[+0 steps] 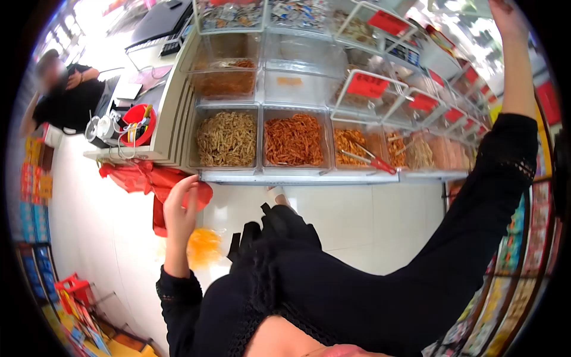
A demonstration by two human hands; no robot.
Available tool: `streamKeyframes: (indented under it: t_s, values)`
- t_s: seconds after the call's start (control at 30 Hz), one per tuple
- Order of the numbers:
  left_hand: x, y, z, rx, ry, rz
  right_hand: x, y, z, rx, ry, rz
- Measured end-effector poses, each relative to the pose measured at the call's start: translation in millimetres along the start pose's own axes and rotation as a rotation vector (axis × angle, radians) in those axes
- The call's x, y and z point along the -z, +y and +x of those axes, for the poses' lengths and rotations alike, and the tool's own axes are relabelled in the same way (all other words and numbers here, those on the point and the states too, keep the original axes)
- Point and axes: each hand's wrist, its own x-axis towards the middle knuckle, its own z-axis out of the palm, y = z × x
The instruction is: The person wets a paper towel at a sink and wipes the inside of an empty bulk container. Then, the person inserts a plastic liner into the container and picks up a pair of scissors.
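Observation:
My left hand point(181, 205) is raised beside the red plastic bags point(140, 178) that hang at the counter's left end. Its fingers are apart and nothing shows in them. Far up at the top right, my right hand point(504, 7) reaches to the frame's edge, where its fingers are blurred and cut off. Between the hands stand clear bins of pale dried strips point(227, 140) and reddish-orange strips point(294, 140). Red-handled tongs point(375, 160) lie over the bin of orange pieces point(351, 146).
A seated person in black point(74, 98) is at the left. Near that person, a red basket point(140, 126) holds small items. Shelves of packets point(532, 238) line the right side. A red stool point(74, 285) stands at the lower left. An orange bag point(204, 247) lies low near my left forearm.

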Motion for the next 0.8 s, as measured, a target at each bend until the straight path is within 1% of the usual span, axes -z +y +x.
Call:
streamKeyframes:
  t_s: [0.03, 0.07, 0.1, 0.13, 0.17, 0.2, 0.23, 0.27, 0.3, 0.33, 0.37, 0.4, 0.43, 0.47, 0.5, 0.53, 0.57, 0.6, 0.63, 0.67, 0.73, 0.8]
  values:
    - [0, 9, 0, -0.096, -0.038, 0.026, -5, -26, -35, 0.034, 0.042, 0.010]
    - [-1, 27, 2, -0.062, -0.132, -0.081, 26, -54, -32, 0.032, 0.096, 0.033]
    - [-9, 39, 3, -0.097, -0.211, -0.192, 104, -82, -23, -0.085, -0.175, 0.231]
    - [-22, 49, 5, -0.038, -0.318, -0.450, 108, -98, -59, -0.020, 0.056, 0.073]
    - [-41, 51, 11, 0.026, -0.415, -0.625, 117, -104, -96, -0.014, 0.123, 0.044]
    - [-62, 49, 16, 0.033, -0.460, -0.697, 124, -110, -133, -0.009, 0.190, 0.015]
    - [-111, 16, 33, 0.059, -0.506, -0.822, 132, -116, -171, -0.007, 0.257, -0.014]
    - [-107, 39, 37, 0.015, -0.372, -0.786, 163, -128, -200, -0.014, 0.393, -0.158]
    - [-83, 53, 48, -0.165, -0.209, -0.527, 185, -146, -223, -0.015, 0.408, -0.189]
    - [-49, 76, 58, -0.450, 0.106, -0.333, 200, -161, -254, -0.025, 0.436, -0.220]
    - [-17, 115, 51, -0.215, 0.259, -0.724, 198, -183, -284, -0.036, 0.520, -0.324]
    - [-19, 118, 52, -0.218, 0.233, -0.717, 242, -214, -307, -0.053, 0.486, -0.284]
    - [-22, 120, 65, -0.289, 0.186, -0.690, 244, -231, -335, 0.008, 0.594, -0.335]
    - [-30, 123, 84, -0.368, 0.144, -0.668, 225, -241, -357, 0.126, 0.850, -0.470]
    - [-56, 135, 88, -0.355, 0.053, -0.498, 274, -276, -390, 0.057, 0.715, -0.451]
    - [-83, 147, 92, -0.358, -0.036, -0.324, 325, -308, -422, 0.049, 0.652, -0.439]
    - [-147, 145, 96, -0.472, -0.145, -0.216, 329, -320, -448, 0.079, 0.699, -0.481]
    - [-210, 147, 93, -0.465, -0.138, 0.129, 331, -330, -477, 0.106, 0.749, -0.522]
    - [-245, 160, 82, -0.518, -0.146, 0.226, 331, -339, -503, 0.127, 0.839, -0.556]
    - [-272, 169, 78, -0.527, -0.151, 0.218, 334, -349, -529, 0.149, 0.930, -0.588]
    - [-320, 187, 57, -0.607, -0.088, 0.365, 353, -380, -594, 0.073, 0.905, -0.675]
    - [-342, 209, 40, -0.622, -0.064, 0.585, 373, -402, -645, 0.080, 1.009, -0.732]
